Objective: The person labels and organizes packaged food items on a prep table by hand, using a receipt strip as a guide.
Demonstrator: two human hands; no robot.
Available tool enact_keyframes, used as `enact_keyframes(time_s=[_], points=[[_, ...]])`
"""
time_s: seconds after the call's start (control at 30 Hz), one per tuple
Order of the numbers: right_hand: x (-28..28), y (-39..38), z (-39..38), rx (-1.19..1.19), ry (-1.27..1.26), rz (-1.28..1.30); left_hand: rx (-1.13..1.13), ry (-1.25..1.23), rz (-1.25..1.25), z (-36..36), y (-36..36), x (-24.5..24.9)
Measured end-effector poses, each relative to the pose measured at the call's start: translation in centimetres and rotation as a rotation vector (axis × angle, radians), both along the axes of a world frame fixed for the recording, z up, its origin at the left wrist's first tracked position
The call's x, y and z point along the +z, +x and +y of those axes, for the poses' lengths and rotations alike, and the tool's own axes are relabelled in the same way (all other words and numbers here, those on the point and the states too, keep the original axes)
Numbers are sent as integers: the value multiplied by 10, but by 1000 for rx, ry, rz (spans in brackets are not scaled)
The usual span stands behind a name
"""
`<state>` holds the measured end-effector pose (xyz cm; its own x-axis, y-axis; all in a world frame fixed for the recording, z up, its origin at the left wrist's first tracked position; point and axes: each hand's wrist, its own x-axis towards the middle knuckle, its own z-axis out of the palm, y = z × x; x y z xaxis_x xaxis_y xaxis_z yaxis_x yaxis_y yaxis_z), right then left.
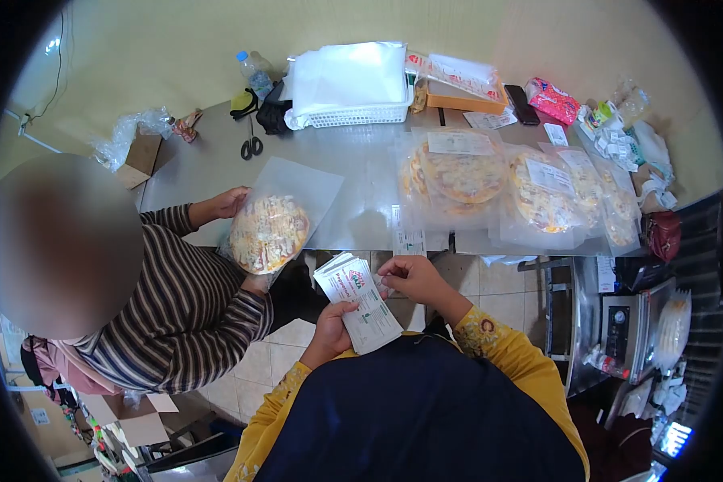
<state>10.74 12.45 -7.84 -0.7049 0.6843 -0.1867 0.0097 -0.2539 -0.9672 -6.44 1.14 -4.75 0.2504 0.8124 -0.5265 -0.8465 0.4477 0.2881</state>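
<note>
My left hand point(331, 328) grips a stack of printed labels point(369, 317), thumb on top, in front of my body. At the stack's right edge, my right hand point(414, 279) has its fingers pinched together near the labels; what lies between the fingertips is too small to make out. Beyond my hands, a label strip point(408, 233) hangs over the table's front edge. To the left, a co-worker in a striped top holds a pizza in a clear bag point(269, 233) with both hands. Bagged pizzas with labels point(462, 173) lie on the table at the right.
The metal table point(345, 153) carries a white basket point(357, 115), an orange tray point(466, 100), black scissors point(251, 146), a bottle point(255, 76), a phone point(522, 104) and a pink packet point(552, 100). A machine point(618, 321) stands at the right. The co-worker point(177, 297) is close on my left.
</note>
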Motion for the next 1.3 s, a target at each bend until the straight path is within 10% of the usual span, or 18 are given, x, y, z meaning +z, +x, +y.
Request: enact_keyframes(time_s=[0.17, 0.37, 0.67, 1.3], points=[[5, 3, 0, -37, -35, -86, -29, 31, 26, 0, 0, 5], [28, 9, 2, 29, 779, -216, -93, -17, -45, 2, -5, 10], [48, 14, 4, 200, 1332, -275, -125, -12, -144, 0, -8, 12], [46, 23, -7, 154, 1277, -276, -141, -38, -167, -3, -3, 18]])
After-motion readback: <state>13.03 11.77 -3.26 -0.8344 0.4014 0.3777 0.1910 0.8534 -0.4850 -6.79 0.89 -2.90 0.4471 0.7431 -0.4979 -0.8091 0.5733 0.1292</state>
